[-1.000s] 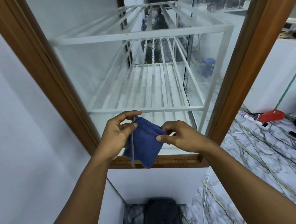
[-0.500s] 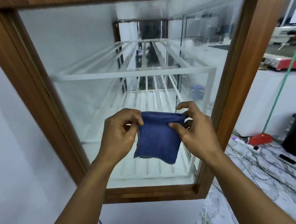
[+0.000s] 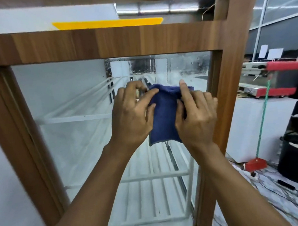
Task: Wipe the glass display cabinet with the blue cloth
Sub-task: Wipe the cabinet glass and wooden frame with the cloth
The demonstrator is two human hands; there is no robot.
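A folded blue cloth (image 3: 163,114) hangs between my two hands in front of the glass display cabinet (image 3: 76,143), whose pane is framed in brown wood. My left hand (image 3: 131,114) pinches the cloth's upper left edge between thumb and fingers. My right hand (image 3: 195,115) grips its right side, index finger stretched up along the top edge. Both hands are held high, near the upper right part of the pane. Whether the cloth touches the glass I cannot tell. White slatted shelves show through the glass.
A wooden crossbar (image 3: 105,42) runs above the pane, with a yellow strip (image 3: 107,22) behind it. To the right stand a white counter (image 3: 255,129), a red-and-steel machine (image 3: 273,79), a green rope with a red base (image 3: 256,164), a black bin (image 3: 297,159) and floor cables.
Both hands have lifted the cloth from the cabinet's lower edge up to the top of the pane, and my view has tilted upward with them. The right hand's grip has shifted onto the cloth's side.
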